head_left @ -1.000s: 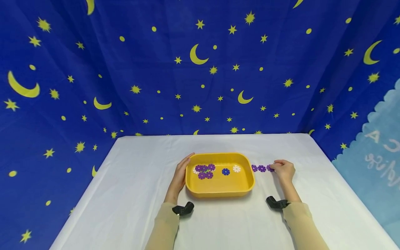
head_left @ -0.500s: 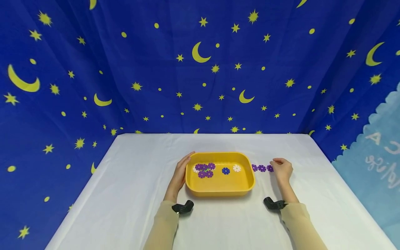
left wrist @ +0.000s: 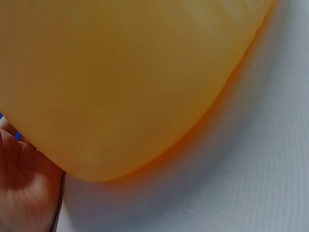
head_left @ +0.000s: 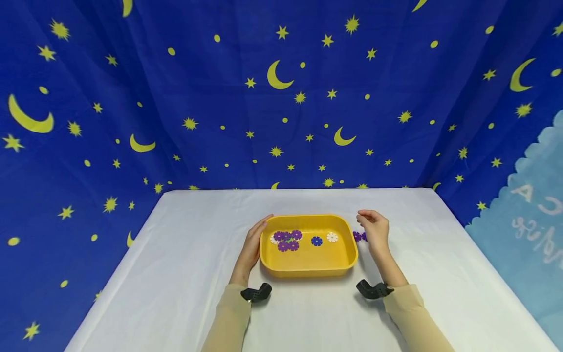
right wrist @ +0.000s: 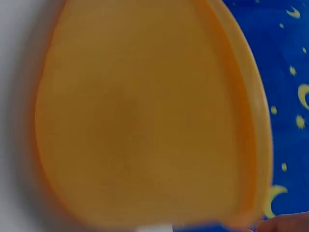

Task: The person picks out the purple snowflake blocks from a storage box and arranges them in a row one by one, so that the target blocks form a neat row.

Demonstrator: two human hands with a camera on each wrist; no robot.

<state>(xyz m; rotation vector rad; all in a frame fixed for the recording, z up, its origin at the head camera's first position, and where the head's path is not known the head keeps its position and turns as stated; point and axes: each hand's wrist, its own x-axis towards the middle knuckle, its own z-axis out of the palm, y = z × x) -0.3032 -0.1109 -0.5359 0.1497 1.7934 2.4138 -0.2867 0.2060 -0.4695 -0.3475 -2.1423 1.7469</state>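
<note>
A yellow tray (head_left: 308, 274) sits on the white table, with my left hand (head_left: 252, 244) resting along its outer left wall, fingers extended. Inside lie several purple flower-shaped discs (head_left: 283, 246) in a cluster, overlapping a white one and a bit of green. Apart from them are a blue disc (head_left: 316, 241) and a white disc (head_left: 332, 237). Just right of the tray, purple flower-shaped discs (head_left: 357, 236) lie in a row, partly hidden by my right hand (head_left: 375, 232). That hand hovers near the tray's right rim, fingers loosely bent, nothing visible in them.
A white cloth covers the table (head_left: 198, 234). Behind and beside it hangs a blue curtain (head_left: 220, 98) with yellow moons and stars. A light-blue panel (head_left: 528, 234) with white lettering is at the right. Each wrist carries a black camera (head_left: 256, 293).
My right hand has let go of the right-end purple disc in the row, risen and moved left toward the tray. The left hand stays at the tray's left side.
</note>
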